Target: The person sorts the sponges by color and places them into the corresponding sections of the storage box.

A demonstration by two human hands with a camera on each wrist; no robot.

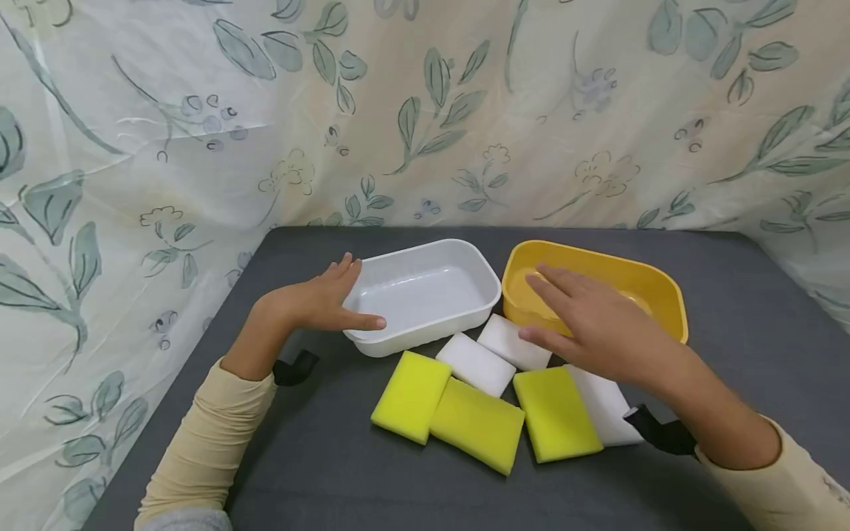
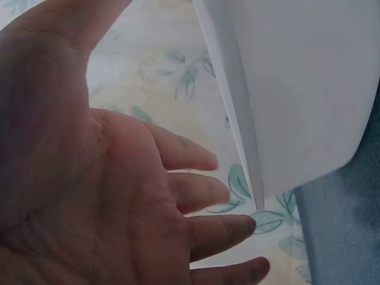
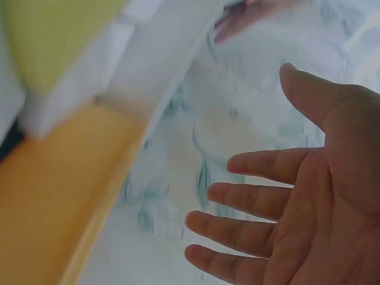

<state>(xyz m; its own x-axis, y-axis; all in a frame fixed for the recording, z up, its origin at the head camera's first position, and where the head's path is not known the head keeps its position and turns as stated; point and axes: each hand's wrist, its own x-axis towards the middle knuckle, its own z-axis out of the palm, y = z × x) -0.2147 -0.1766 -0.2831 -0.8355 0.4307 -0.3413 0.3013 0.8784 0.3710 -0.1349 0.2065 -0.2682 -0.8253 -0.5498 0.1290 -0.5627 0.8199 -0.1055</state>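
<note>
My left hand [image 1: 322, 301], fingers spread and holding nothing, hovers at the left end of a white plastic basin [image 1: 425, 291]. In the left wrist view its fingertips come close to the white basin's rim [image 2: 240, 119]. My right hand [image 1: 598, 321] is stretched out over a yellow basin [image 1: 654, 287], hiding part of it, with its palm bare in the right wrist view. In front of the basins lie yellow sponges [image 1: 412, 397], [image 1: 477, 424], [image 1: 558, 413] and white sponges [image 1: 477, 363], [image 1: 513, 341], [image 1: 606, 405]. One white sponge is partly under a yellow one.
The basins and sponges rest on a dark grey table [image 1: 345, 472]. A floral curtain [image 1: 425, 110] hangs behind and along the left side. Dark straps with small cameras [image 1: 295, 367] sit on both wrists.
</note>
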